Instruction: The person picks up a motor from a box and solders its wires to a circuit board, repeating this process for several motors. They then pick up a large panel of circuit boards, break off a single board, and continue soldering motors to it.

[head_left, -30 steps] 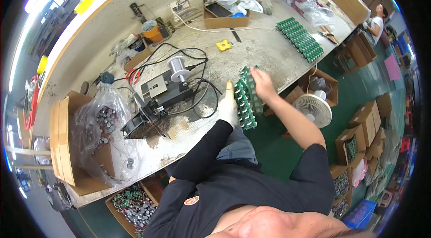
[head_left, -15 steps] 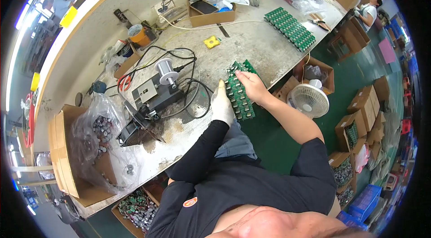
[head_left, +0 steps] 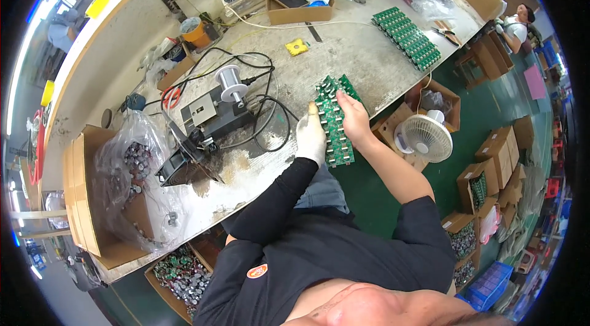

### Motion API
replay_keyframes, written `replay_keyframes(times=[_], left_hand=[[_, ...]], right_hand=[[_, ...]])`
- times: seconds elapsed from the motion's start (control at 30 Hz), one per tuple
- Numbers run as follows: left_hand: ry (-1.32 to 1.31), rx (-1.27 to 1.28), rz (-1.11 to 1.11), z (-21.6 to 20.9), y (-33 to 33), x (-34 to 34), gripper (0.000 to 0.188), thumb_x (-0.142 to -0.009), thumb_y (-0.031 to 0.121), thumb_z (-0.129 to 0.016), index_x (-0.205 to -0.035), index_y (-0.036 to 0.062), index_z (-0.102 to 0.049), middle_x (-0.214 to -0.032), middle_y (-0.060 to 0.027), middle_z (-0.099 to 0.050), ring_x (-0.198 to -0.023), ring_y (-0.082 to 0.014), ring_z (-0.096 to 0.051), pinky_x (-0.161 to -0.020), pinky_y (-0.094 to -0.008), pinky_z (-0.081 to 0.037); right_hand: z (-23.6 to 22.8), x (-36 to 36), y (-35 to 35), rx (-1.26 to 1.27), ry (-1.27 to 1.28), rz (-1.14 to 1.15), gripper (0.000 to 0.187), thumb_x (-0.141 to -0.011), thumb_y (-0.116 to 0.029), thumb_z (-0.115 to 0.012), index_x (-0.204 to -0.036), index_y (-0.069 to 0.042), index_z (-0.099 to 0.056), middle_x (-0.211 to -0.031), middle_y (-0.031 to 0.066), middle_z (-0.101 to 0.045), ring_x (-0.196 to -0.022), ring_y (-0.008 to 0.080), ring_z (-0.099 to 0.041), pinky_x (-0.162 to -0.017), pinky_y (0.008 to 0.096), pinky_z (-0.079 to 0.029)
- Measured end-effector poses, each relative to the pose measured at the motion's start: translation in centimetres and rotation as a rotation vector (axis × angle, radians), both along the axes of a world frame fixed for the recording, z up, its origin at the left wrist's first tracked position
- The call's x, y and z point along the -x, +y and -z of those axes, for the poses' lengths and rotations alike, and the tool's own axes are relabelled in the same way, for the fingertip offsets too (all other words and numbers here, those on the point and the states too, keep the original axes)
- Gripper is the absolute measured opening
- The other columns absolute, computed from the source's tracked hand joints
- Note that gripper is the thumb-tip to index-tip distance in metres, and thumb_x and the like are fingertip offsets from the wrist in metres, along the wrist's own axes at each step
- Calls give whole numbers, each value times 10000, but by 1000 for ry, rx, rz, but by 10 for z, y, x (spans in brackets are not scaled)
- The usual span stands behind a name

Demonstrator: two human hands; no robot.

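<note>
Between my two hands is a green circuit board panel [head_left: 336,132] with rows of small metal parts, held up at the bench's front edge. A second strip of green board shows behind its upper right side. My left hand [head_left: 311,136], in a white glove with a yellowish thumb, grips the panel's left edge. My bare right hand [head_left: 354,118] closes on its right edge, thumb on the face. The fingers behind the panel are hidden. To the left stands a black soldering machine [head_left: 215,122] with a wire spool [head_left: 231,84] on it.
More green panels [head_left: 406,37] lie on the workbench [head_left: 270,172] at the far right. A carton with plastic-bagged round parts [head_left: 138,163] sits at the left. A white fan [head_left: 425,138] stands beyond the bench edge. A small carton [head_left: 299,14] holds a phone; a yellow sponge [head_left: 297,47] lies nearby.
My right hand has moved slightly lower along the panel's right edge. Both hands still hold the panel, which stands a little more upright. The whole view has shifted slightly.
</note>
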State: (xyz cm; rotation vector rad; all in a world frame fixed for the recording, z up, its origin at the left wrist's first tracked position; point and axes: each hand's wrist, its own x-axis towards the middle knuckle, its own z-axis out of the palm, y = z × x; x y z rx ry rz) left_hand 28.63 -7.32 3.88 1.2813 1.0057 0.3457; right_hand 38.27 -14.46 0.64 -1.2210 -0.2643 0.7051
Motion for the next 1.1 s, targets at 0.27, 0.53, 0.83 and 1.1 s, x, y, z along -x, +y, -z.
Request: replay_keyframes(times=[0.27,0.53,0.83,1.1], left_hand=[[-138,-69,55,2,0,5,542,-999,477,-376,-888,3,-614,-715,-49,-593,-584,-155,-513,-561,-324,-427],[-280,289,-33,31,6,3,418,-988,426,-440,-869,63,-608,-693,-25,-590,-568,-158,-562,-512,-328,-463],[-361,481,-166,26,3,15,363,-989,370,-472,-994,29,-595,-795,-46,-633,-650,-147,-602,-583,-274,-476],[-652,1001,156,72,-8,41,263,-964,370,-486,-986,120,-565,-843,-64,-585,-755,-205,-581,-658,-318,-489]], right_hand=[[-19,9,-4,-95,136,-1,294,-1000,-263,-489,-1075,-9,-619,-986,39,-663,-859,103,-620,-780,245,-488],[-35,1,3,67,343,87,266,-953,-265,-557,-1038,-27,-642,-862,41,-661,-686,137,-615,-643,282,-498],[-40,-61,7,629,-1327,60,256,-873,-209,-614,-1036,-12,-622,-875,135,-637,-749,306,-624,-670,369,-492],[-87,34,-49,175,-1227,-617,416,-686,16,-666,-1098,-39,-647,-1159,110,-613,-1143,280,-538,-987,387,-401]])
